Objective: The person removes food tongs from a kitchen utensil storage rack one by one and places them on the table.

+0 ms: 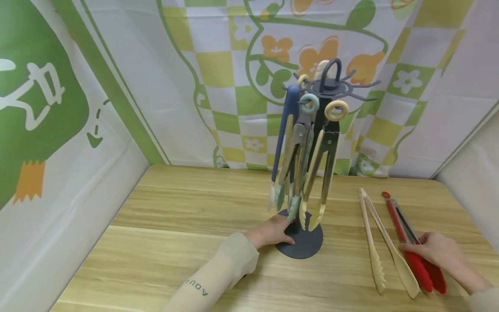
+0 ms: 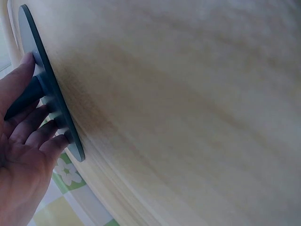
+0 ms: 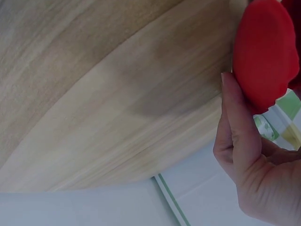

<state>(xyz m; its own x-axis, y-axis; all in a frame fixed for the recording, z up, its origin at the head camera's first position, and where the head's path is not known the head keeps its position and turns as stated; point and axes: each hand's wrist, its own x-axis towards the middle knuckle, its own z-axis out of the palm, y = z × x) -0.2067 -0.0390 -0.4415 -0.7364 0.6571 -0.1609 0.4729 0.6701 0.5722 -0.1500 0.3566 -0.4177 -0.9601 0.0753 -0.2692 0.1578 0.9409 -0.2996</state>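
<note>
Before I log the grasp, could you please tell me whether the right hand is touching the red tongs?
Touching. The right wrist view shows the right hand with a finger laid against the red tongs, no gap between them.

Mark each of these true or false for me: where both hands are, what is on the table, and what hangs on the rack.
1. The left hand rests on the round base of the utensil stand. True.
2. The red tongs hang from the stand. False: they lie on the wooden table, under the right hand.
3. A pair of beige tongs lies on the table just left of the red ones. True.
4. The stand's hooks are all bare. False: several tongs hang there, among them a blue-handled pair.
5. The right hand is lifted clear of the table. False: its fingers touch the red tongs on the tabletop.
</note>
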